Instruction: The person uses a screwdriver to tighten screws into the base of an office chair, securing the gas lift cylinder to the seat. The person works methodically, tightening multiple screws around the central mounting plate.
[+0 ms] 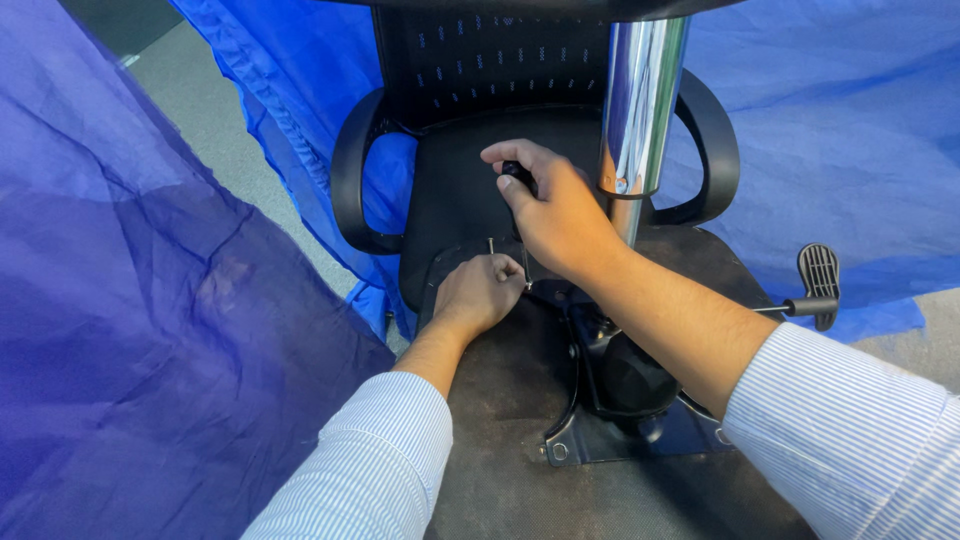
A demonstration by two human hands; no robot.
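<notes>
An office chair lies upside down on another black chair (455, 190), with its seat underside (500, 390) facing up. My right hand (555, 205) is closed on a small black tool handle (517, 174) held upright near the chrome gas-lift column (640, 100). My left hand (482, 290) is fisted lower down, pinching a thin metal bolt (490, 245) that stands on the black bracket plate (448, 262) at the seat's far edge. Both arms wear striped white-blue sleeves.
The black tilt mechanism plate (620, 420) is bolted to the seat underside, and a lever with a ribbed paddle (818, 280) sticks out to the right. Blue fabric sheets (150, 330) hang left and behind. Curved black armrests (350, 180) flank the lower chair. Grey carpet (210, 120) shows beyond.
</notes>
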